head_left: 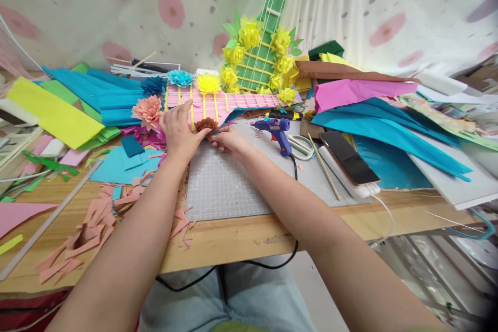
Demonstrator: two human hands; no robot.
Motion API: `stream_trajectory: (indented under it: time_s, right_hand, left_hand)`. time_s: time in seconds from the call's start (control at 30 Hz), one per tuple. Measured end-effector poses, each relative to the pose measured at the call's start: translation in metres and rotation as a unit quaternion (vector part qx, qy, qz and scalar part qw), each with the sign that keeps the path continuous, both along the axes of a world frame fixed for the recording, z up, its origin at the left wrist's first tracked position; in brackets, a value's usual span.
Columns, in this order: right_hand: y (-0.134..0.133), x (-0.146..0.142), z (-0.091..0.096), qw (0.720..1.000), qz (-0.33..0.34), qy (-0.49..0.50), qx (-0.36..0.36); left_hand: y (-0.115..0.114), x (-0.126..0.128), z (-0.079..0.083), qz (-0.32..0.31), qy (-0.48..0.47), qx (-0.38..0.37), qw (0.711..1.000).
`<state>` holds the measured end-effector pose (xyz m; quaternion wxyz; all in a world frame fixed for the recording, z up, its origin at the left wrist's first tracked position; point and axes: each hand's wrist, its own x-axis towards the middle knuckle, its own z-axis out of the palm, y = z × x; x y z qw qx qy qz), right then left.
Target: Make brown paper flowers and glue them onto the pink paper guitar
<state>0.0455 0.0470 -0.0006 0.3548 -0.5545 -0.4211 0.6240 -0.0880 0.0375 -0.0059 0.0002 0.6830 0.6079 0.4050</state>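
My left hand [179, 132] and my right hand [229, 140] meet at a small brown paper flower [205, 124], and both pinch it from either side. The flower sits at the near edge of a pink paper guitar body [237, 102] with yellow strips across it. Paper flowers line that pink piece: a peach one [148, 110], a dark blue one [153, 84], a teal one [179, 78] and a yellow one [208, 83]. Behind stands a green paper guitar [268, 26] ringed with yellow flowers. My hands hover over the far end of a grey cutting mat [221, 181].
A blue glue gun [277, 129], scissors [301, 146], a thin wooden stick [324, 168] and a phone [348, 158] lie right of my hands. Sheets of teal, magenta and yellow paper pile up on both sides. Pink paper scraps [89, 228] litter the wooden table's front left.
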Motion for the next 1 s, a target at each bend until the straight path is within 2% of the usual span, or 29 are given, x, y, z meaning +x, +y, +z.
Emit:
stream_trajectory:
  time_s: [0.23, 0.67, 1.0]
  right_hand:
    - [-0.002, -0.003, 0.002, 0.998, -0.038, 0.049, 0.000]
    - [-0.012, 0.002, 0.014, 0.997, -0.057, 0.059, 0.001]
    - [-0.010, 0.002, 0.009, 0.991, -0.072, 0.109, -0.024]
  left_hand:
    - [0.003, -0.003, -0.005, -0.002, 0.002, 0.007, 1.000]
    - [0.002, -0.003, -0.005, -0.009, 0.004, 0.008, 1.000]
    - [0.000, -0.014, 0.001, -0.023, -0.010, 0.028, 0.999]
